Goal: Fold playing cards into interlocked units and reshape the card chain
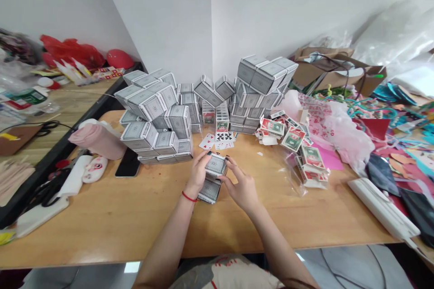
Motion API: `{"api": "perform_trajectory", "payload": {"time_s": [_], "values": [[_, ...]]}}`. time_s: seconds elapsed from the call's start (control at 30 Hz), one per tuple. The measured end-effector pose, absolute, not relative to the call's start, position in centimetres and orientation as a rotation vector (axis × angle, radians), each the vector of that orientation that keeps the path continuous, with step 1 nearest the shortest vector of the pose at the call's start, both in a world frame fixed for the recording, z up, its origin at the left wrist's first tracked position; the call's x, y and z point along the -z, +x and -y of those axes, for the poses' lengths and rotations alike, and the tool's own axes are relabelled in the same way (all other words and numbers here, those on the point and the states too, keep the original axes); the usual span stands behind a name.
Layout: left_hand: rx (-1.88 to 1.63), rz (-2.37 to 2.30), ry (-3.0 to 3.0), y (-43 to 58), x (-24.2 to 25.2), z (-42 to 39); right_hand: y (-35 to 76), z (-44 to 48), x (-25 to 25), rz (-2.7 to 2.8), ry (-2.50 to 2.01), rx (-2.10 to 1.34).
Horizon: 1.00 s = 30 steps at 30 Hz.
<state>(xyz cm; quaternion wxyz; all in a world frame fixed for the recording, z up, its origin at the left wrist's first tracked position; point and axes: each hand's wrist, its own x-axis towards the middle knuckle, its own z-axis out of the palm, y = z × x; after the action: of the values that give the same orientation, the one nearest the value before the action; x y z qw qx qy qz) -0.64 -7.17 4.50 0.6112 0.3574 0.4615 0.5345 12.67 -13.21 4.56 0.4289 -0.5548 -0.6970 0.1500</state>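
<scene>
Between my hands is a grey-patterned box folded from playing cards (215, 165). My left hand (198, 174) grips its left side, fingertips at the top edge. My right hand (243, 186) pinches it from the right with thumb and fingers. Directly below, nearer me, a second card box (209, 190) shows its patterned face; I cannot tell whether the two are joined. Just beyond my fingers lie loose playing cards (224, 137), face up. Stacks of similar card boxes stand at the left (156, 122) and right (259, 86).
Opened red and green card packets (312, 158) lie on the wooden table (135, 221) at right, near a white power strip (383, 205) and plastic bags. A black phone (128, 162), pink roll (98, 140) and scissors (50, 189) are at left. A wall stands behind.
</scene>
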Motion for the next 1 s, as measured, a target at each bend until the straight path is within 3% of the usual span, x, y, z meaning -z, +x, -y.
{"api": "perform_trajectory", "payload": {"time_s": [0.53,1.0], "values": [[-1.248,-1.098,0.842,-0.7,-4.3,7.2,12.9,13.2,-4.4,1.745,-1.358,-0.364],[-1.234,-1.082,0.781,-1.0,-4.5,7.3,13.1,13.0,-7.3,1.693,-1.555,-0.610]]}}
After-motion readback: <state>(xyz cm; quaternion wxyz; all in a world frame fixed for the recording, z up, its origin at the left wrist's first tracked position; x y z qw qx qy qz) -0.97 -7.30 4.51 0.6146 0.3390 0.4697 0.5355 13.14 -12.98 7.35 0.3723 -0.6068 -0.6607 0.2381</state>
